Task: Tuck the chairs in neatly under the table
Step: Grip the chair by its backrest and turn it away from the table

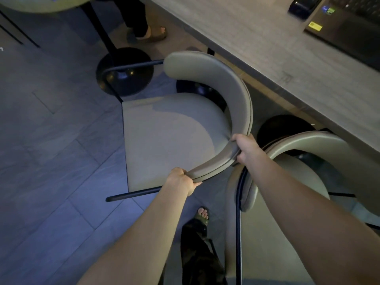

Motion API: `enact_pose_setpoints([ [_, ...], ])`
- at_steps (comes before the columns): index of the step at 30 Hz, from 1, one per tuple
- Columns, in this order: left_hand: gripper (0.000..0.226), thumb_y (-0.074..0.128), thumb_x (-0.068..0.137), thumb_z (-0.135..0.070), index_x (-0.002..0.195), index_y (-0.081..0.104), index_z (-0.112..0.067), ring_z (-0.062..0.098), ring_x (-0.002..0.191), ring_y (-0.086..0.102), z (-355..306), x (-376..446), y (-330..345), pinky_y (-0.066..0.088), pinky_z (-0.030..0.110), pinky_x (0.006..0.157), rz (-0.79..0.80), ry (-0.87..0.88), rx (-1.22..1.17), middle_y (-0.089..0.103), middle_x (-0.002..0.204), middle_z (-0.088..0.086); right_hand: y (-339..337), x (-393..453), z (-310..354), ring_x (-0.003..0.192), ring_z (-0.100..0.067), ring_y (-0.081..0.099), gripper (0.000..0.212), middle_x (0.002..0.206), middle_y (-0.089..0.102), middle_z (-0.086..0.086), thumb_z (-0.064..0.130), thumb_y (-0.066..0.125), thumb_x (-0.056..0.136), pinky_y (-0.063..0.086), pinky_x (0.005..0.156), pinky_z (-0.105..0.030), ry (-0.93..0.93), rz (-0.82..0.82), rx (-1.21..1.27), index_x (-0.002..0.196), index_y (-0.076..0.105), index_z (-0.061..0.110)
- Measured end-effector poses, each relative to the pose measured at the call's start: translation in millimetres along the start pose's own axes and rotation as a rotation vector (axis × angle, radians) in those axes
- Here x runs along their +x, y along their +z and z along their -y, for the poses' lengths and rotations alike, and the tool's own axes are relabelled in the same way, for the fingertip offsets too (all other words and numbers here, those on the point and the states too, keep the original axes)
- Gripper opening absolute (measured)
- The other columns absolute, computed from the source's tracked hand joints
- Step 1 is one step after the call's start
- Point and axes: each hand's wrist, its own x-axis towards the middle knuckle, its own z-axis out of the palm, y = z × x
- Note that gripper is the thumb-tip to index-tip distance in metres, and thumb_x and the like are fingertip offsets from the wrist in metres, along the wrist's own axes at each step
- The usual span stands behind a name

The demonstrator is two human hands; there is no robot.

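Note:
A grey padded chair [170, 138] with a curved backrest and black metal frame stands on the floor, turned away from the long pale table [257, 50] at the upper right. My left hand [182, 181] grips the near end of its backrest. My right hand [247, 148] grips the backrest further along, close to the table side. A second, matching chair [312, 145] stands right of it, its seat partly under the table edge. The two backrests almost touch beside my right hand.
Round black table bases [125, 73] sit on the tiled floor behind the chair. Another person's sandalled foot [153, 34] stands at the top. A laptop [353, 25] and a dark case [304, 5] lie on the table. My own foot [202, 215] is below the chair.

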Motion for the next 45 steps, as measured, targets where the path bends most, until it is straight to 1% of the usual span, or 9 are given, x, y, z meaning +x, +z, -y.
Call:
enact_pose_setpoints([
  [8,0.039,0.041,0.096,0.0,0.134,0.045,-0.001,0.042,0.138,0.034,-38,2,-42,0.027,0.064,0.11,-0.016,0.087,0.113,0.039,0.147,0.019,33,-39,-42,0.097,-0.035,0.061,0.048,0.12,0.057,-0.018,-0.004,0.048,0.086,0.05,0.084,-0.053,0.05,-0.061,0.114,0.131,0.042,0.013],
  [12,0.026,0.046,0.094,0.002,0.12,0.05,-0.004,0.041,0.134,0.036,-65,3,-57,0.033,0.062,0.106,-0.051,0.167,0.099,0.038,0.144,0.017,52,-63,-61,0.081,-0.031,0.055,0.049,0.102,0.052,-0.012,-0.001,0.046,0.089,0.044,0.074,-0.056,0.126,-0.07,0.194,0.135,0.036,0.014],
  [17,0.041,0.058,0.089,-0.008,0.13,0.055,-0.01,0.035,0.128,0.045,-87,-1,-61,0.042,0.055,0.103,-0.074,0.148,0.144,0.049,0.137,0.01,67,-70,-62,0.074,-0.028,0.05,0.049,0.116,0.048,-0.012,0.004,0.049,0.091,0.044,0.068,-0.058,0.19,-0.08,0.199,0.136,0.034,0.017],
  [23,0.036,0.061,0.091,-0.033,0.123,0.055,-0.018,0.02,0.12,0.05,-73,-12,-58,0.041,0.029,0.101,-0.032,0.158,-0.043,0.052,0.134,0.0,58,-50,-48,0.107,-0.037,0.063,0.061,0.126,0.061,-0.015,0.031,0.068,0.08,0.05,0.092,-0.057,0.187,-0.134,0.175,0.133,0.045,0.011],
  [27,0.067,0.058,0.087,-0.054,0.14,0.043,-0.017,0.027,0.136,0.04,-50,-24,-44,0.032,0.04,0.113,0.083,0.057,-0.161,0.043,0.147,0.005,40,-18,15,0.113,-0.034,0.06,0.067,0.135,0.057,-0.016,0.032,0.068,0.083,0.05,0.101,-0.049,-0.066,-0.171,-0.139,0.141,0.042,0.008],
  [35,0.054,0.052,0.094,-0.041,0.137,0.045,-0.011,0.04,0.132,0.044,-57,-6,-20,0.03,0.063,0.108,0.081,-0.162,-0.2,0.048,0.143,0.015,55,32,101,0.102,-0.036,0.059,0.055,0.123,0.06,-0.013,0.04,0.072,0.084,0.036,0.103,-0.062,0.136,0.034,-0.437,0.125,0.05,0.01],
  [37,0.051,0.05,0.096,-0.038,0.139,0.043,-0.012,0.041,0.134,0.041,-53,6,-17,0.027,0.066,0.108,0.062,-0.129,-0.214,0.047,0.145,0.014,58,43,102,0.117,-0.039,0.056,0.066,0.126,0.059,-0.014,0.04,0.075,0.08,0.031,0.105,-0.068,0.129,0.04,-0.549,0.134,0.05,0.011],
  [42,0.064,0.049,0.086,-0.034,0.147,0.031,-0.025,0.043,0.134,0.041,-48,66,-19,0.022,0.081,0.09,0.038,0.062,-0.188,0.043,0.15,0.009,59,61,97,0.098,-0.037,0.063,0.053,0.126,0.062,-0.021,0.012,0.069,0.085,0.054,0.084,-0.053,-0.095,0.007,-0.546,0.135,0.051,0.011],
  [45,0.065,0.048,0.082,-0.031,0.145,0.036,-0.025,0.038,0.128,0.046,-52,91,-26,0.022,0.083,0.083,0.037,0.08,-0.222,0.044,0.148,0.007,54,54,90,0.102,-0.036,0.061,0.05,0.128,0.06,-0.022,0.004,0.063,0.089,0.054,0.087,-0.047,-0.139,0.033,-0.505,0.137,0.05,0.006],
])
